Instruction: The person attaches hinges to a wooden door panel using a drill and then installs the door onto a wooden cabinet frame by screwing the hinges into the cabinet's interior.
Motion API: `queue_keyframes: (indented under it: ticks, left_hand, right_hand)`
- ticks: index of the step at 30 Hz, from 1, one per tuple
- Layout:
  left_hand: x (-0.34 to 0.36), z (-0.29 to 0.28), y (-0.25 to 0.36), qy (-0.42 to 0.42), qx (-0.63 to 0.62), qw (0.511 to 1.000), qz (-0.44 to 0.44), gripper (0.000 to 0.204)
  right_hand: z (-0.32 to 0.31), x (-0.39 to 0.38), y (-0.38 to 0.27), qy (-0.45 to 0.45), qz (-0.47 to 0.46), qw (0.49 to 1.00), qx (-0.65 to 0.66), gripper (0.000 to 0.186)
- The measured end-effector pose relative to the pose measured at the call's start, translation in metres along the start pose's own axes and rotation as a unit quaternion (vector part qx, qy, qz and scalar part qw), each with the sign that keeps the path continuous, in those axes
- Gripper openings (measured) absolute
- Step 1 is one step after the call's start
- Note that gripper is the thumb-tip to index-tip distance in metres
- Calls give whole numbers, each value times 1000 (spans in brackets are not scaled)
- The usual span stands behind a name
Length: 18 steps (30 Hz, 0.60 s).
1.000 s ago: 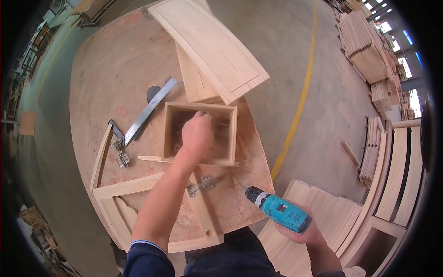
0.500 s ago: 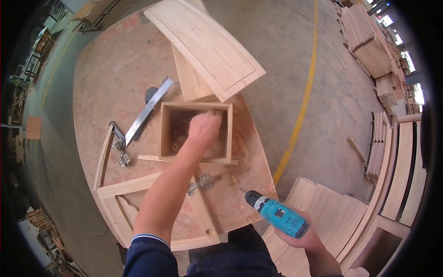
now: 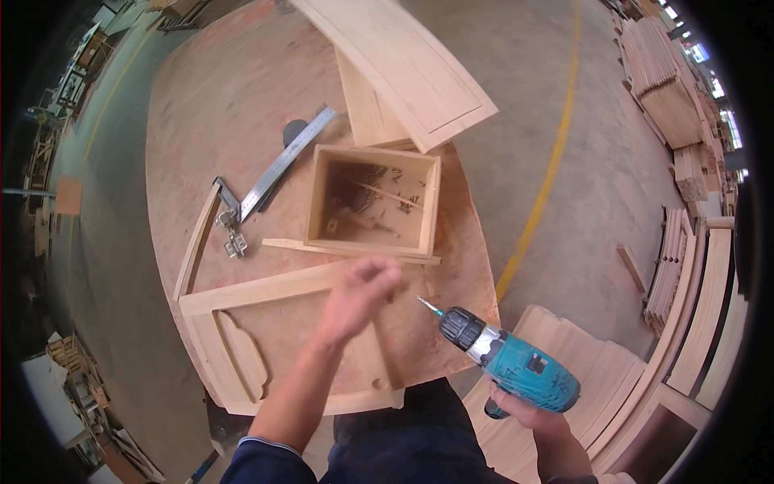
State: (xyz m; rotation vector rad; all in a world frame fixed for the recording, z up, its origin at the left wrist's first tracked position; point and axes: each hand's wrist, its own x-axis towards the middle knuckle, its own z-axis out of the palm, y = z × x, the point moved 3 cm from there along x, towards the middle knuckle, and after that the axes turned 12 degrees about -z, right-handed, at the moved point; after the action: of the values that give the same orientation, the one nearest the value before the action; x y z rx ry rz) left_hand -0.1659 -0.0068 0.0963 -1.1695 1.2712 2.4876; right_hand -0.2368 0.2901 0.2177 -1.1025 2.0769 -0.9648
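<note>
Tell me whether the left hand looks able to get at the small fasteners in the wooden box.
Probably yes: the wooden box is open on top, and the left hand is close to its near wall. The teal power drill in the right hand is clear of the small fasteners.

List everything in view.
Table: 1, reddish brown, centre
Panels: 2, pale, table's far end
Box: 1, pale, mid-table
Metal bits: several, dark, in box
Stick: 1, pale, in box
Ruler: 1, silver, left of box
Round thing: 1, dark, beside ruler
Hinge: 1, silver, table's left
Strips: 2, pale, beside box and table's left
Frame: 1, pale, table's near side
Boards: several, pale, right of table
Stacks: several, pale, far right
Floor: 1, grey, below
Floor lines: 2, yellow, both sides
Drill: 1, teal-black, in right hand
Left hand: 1, bare, near box
Right hand: 1, bare, on drill
Sleeves: 2, navy, lower edge
</note>
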Motion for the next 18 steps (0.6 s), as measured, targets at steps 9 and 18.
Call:
queue_keyframes:
  ticks: [9, 18]
  left_hand:
    - [-43, -20, -44, -166, -273, 948, -2, 10]
    - [-59, -60, -46, -160, -96, 982, 13, 13]
  right_hand:
    - [27, 29, -33, -37, 39, 997, -53, 27]
    - [26, 31, -45, -120, -134, 979, -100, 42]
